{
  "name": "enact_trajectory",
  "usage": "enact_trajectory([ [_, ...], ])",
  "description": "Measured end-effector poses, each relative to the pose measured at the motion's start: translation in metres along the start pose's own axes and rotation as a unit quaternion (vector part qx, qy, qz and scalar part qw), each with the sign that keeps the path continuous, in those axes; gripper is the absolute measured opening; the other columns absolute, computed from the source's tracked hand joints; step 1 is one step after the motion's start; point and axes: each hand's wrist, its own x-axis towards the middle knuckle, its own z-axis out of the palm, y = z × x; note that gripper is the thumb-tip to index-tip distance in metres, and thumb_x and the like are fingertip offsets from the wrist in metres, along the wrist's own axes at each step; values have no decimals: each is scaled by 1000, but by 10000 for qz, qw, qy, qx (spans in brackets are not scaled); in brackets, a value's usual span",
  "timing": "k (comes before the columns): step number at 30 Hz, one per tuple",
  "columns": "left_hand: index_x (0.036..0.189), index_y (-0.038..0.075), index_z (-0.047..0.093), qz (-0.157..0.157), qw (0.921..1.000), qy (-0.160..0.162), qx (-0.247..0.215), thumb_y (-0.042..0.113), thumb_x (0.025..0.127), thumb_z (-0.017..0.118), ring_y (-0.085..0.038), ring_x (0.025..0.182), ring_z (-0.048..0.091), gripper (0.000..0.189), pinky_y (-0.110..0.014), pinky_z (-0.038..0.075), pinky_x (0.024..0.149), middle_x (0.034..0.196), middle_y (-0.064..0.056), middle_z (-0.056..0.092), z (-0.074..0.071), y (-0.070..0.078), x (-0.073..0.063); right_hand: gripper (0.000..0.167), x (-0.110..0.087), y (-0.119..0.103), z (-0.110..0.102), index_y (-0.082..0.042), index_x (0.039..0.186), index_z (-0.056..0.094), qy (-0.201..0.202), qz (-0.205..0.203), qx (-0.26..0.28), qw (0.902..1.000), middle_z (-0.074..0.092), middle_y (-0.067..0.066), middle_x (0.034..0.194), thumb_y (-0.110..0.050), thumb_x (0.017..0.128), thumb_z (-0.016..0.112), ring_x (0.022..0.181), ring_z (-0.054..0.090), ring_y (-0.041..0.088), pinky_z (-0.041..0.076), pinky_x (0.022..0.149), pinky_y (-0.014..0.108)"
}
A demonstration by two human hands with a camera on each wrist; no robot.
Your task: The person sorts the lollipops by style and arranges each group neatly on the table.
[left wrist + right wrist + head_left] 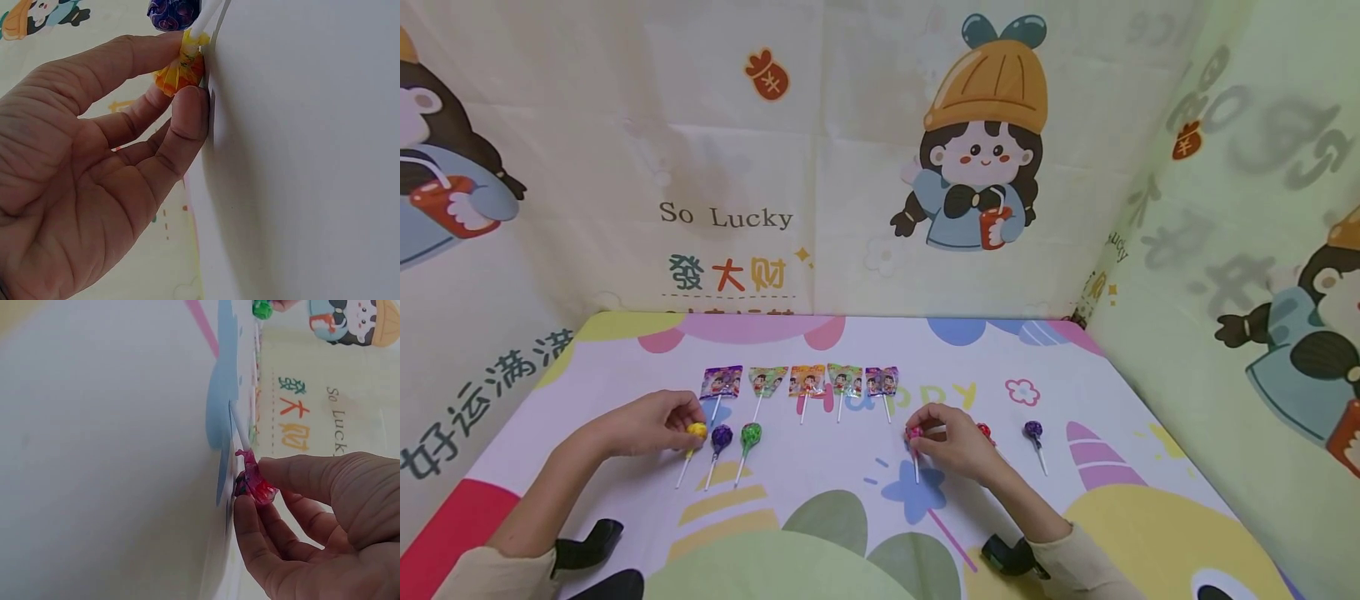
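Note:
With thumb and fingertips my left hand pinches the wrapped head of a yellow lollipop at the left of the table; its stick points toward me. In the left wrist view the yellow-orange wrapper shows between thumb and fingers. Right beside it lie a purple lollipop and a green lollipop. My right hand pinches a pink lollipop by its head, over the blue star print. Partly hidden behind that hand is a red lollipop. Farther right lies a dark purple lollipop.
Behind the hands runs a row of several flat-wrapped lollipops, from a purple one past an orange one to another purple one. The printed tablecloth meets printed curtains at the back and sides.

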Motion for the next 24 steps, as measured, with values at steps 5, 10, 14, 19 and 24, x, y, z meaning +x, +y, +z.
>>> enact_trajectory([
  [5, 104, 7, 62, 7, 10000, 5, 13, 20, 84, 85, -21, 87, 53, 33, -26, 51, 72, 88, -5, 56, 0, -1, 0, 13, 0, -1, 0, -7, 104, 69, 4, 45, -49, 10000, 71, 2, 101, -3, 93, 73, 100, 67, 20, 57, 92, 40],
  [10, 104, 6, 62, -20, 10000, -5, -30, 19, 84, 85, -21, 86, 53, 32, -26, 52, 72, 88, -5, 56, 1, -1, 1, 12, 0, -4, 1, -8, 103, 69, 66, 58, -85, 9999, 70, 1, 100, -4, 93, 73, 99, 67, 19, 57, 92, 40],
  [14, 104, 6, 62, -56, 10000, 12, -26, 18, 84, 84, -21, 86, 53, 32, -27, 52, 72, 88, -5, 56, 1, -1, 1, 12, 2, -7, -1, -7, 103, 69, 125, -137, -39, 9998, 70, 4, 101, -3, 92, 74, 100, 67, 22, 58, 91, 39],
  [19, 104, 6, 62, -73, 10000, 17, -33, 17, 84, 84, -21, 86, 52, 31, -27, 53, 72, 88, -5, 56, 2, -1, 2, 13, 5, -12, -4, -5, 104, 70, 163, -362, 64, 9992, 70, 8, 104, -2, 92, 73, 104, 68, 26, 58, 90, 40],
  [24, 104, 6, 62, -64, 10000, 9, -61, 18, 84, 84, -22, 86, 53, 32, -27, 53, 72, 88, -5, 56, 2, -1, 1, 14, 8, -19, -4, -4, 105, 70, 144, -470, 109, 9987, 70, 9, 106, -2, 92, 74, 105, 67, 27, 58, 90, 39],
])
